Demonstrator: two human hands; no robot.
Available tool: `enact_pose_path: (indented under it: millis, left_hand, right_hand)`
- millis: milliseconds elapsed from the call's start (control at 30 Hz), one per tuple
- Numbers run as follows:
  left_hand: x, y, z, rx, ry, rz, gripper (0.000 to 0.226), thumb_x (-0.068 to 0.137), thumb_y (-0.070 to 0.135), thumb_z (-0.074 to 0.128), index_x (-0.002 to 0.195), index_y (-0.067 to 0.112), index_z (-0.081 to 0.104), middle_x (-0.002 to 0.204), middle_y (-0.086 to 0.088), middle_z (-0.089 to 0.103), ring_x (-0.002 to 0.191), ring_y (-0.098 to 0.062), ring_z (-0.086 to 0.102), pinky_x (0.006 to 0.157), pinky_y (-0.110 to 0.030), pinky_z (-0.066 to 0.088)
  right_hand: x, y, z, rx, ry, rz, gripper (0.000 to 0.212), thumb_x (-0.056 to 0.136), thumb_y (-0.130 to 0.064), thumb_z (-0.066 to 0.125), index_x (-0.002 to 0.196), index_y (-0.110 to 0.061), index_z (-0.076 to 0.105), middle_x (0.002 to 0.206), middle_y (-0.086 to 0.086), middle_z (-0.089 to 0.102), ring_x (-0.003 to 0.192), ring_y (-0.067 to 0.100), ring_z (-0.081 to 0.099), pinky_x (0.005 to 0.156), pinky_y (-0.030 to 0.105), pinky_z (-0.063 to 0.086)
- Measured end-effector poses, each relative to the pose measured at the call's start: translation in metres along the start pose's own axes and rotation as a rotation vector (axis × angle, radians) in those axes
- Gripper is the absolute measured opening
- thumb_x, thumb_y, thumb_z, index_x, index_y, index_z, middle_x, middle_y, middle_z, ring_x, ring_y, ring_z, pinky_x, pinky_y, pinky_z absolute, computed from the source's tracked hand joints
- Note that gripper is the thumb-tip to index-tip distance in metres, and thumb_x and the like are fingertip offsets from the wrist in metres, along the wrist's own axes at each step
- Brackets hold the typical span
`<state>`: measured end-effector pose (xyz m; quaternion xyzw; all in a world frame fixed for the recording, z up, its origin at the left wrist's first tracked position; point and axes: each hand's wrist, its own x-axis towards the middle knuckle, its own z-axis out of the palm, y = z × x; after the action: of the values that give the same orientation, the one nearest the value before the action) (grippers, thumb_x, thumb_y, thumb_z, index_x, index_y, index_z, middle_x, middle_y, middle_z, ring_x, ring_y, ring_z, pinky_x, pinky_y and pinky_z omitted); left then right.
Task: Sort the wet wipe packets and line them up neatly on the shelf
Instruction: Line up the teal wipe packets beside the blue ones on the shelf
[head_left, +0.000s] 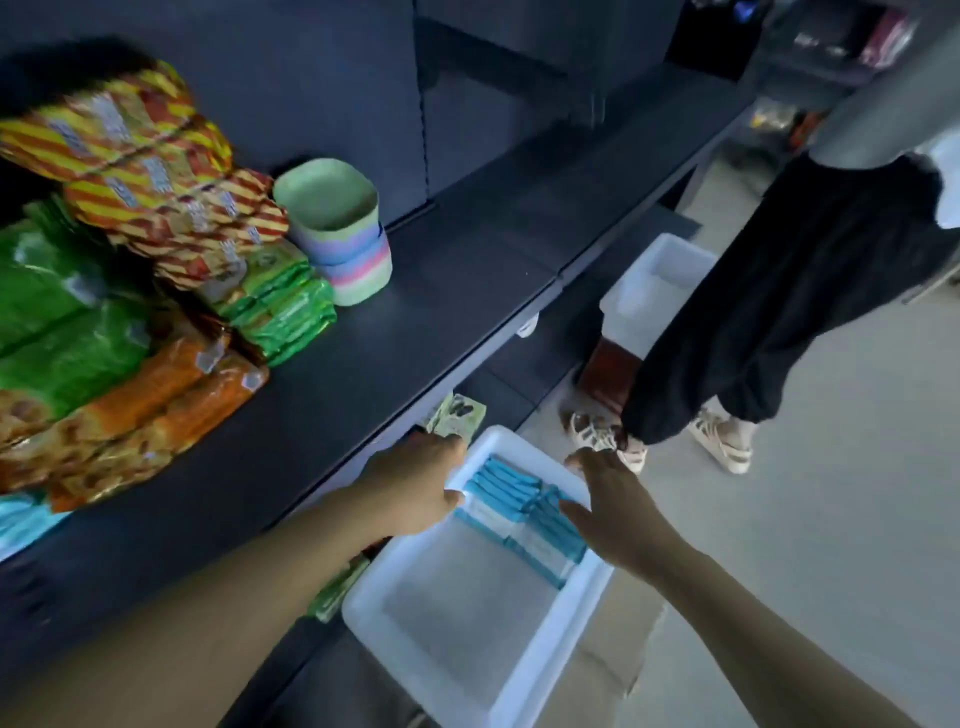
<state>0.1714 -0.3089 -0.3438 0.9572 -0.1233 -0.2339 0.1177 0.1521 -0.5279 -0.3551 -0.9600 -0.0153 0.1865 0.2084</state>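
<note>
nearest the camera, two bare forearms reach down over a white plastic bin (457, 670) that sits on flattened cardboard (618, 649) on the floor beside the dark shelf (395, 332). the wet wipe packets (519, 514), blue and white, stand on edge in a tight row at the far end of the bin, the near half showing only its bare bottom. the left hand (415, 483) hovers at the bin's far left corner, back of the hand up; its fingers run away from the camera and blur into the rim, so whether they grip anything cannot be told. the right hand (613, 509) is above the right end of the row, fingers straight and slightly spread, thumb just beside the packets (touching or not is unclear). just past the left hand a pale green packet (457, 418) pokes out from the lower shelf. on the shelf top, left, lie stacked snack bags (119, 291) in striped yellow-red, green and orange, with a stack of pastel bowls (337, 234) beside them. farther off, a second white bin (654, 286) rests by the shelf, and a person in black trousers (779, 306) and pale sandals stands on the floor.
</note>
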Motion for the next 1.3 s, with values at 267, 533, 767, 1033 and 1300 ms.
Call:
enact_pose_path:
  millis: [267, 533, 767, 1033, 1300]
  left_hand:
    - [0.063, -0.039, 0.14, 0.046, -0.163, 0.01, 0.042, 0.087, 0.032, 0.061, 0.121, 0.016, 0.044, 0.121, -0.002, 0.054, 0.11, -0.022, 0.055, 0.087, -0.036, 0.046]
    - [0.162, -0.056, 0.269, 0.142, -0.036, 0.059, 0.05, 0.086, 0.03, 0.064, 0.126, 0.015, 0.039, 0.128, -0.003, 0.046, 0.12, -0.024, 0.044, 0.087, -0.034, 0.041]
    - [0.233, -0.071, 0.336, 0.288, 0.176, 0.23, 0.067, 0.056, 0.017, 0.085, 0.115, 0.005, 0.056, 0.117, -0.013, 0.055, 0.109, -0.035, 0.05, 0.083, -0.043, 0.042]
    - [0.249, -0.078, 0.36, 0.463, 0.252, 0.225, 0.067, 0.035, 0.012, 0.087, 0.094, 0.008, 0.056, 0.085, -0.011, 0.05, 0.077, -0.029, 0.05, 0.064, -0.035, 0.035]
    - [0.226, -0.066, 0.343, 0.365, 0.026, 0.133, 0.033, 0.086, 0.016, 0.063, 0.116, 0.012, 0.051, 0.112, -0.007, 0.061, 0.095, -0.027, 0.062, 0.063, -0.031, 0.037]
  right_hand:
    - [0.015, 0.077, 0.128, 0.05, -0.168, 0.253, 0.048, 0.09, -0.022, 0.056, 0.134, -0.011, 0.037, 0.13, 0.01, 0.044, 0.122, 0.025, 0.046, 0.096, 0.028, 0.036]
    - [0.07, 0.142, 0.241, 0.235, -0.053, 0.406, 0.046, 0.087, -0.006, 0.057, 0.129, -0.006, 0.039, 0.122, 0.013, 0.05, 0.112, 0.028, 0.052, 0.092, 0.036, 0.043]
    - [0.115, 0.169, 0.312, 0.119, 0.078, 0.395, 0.058, 0.08, -0.003, 0.062, 0.13, -0.008, 0.035, 0.13, 0.009, 0.039, 0.118, 0.027, 0.038, 0.093, 0.03, 0.037]
    - [0.142, 0.18, 0.362, -0.336, 0.256, 0.415, 0.068, 0.046, 0.002, 0.076, 0.109, -0.003, 0.051, 0.101, 0.019, 0.052, 0.092, 0.038, 0.049, 0.079, 0.045, 0.041]
    - [0.139, 0.183, 0.342, -0.282, 0.047, 0.381, 0.031, 0.083, -0.014, 0.065, 0.111, -0.008, 0.056, 0.11, 0.011, 0.05, 0.1, 0.03, 0.048, 0.081, 0.036, 0.039]
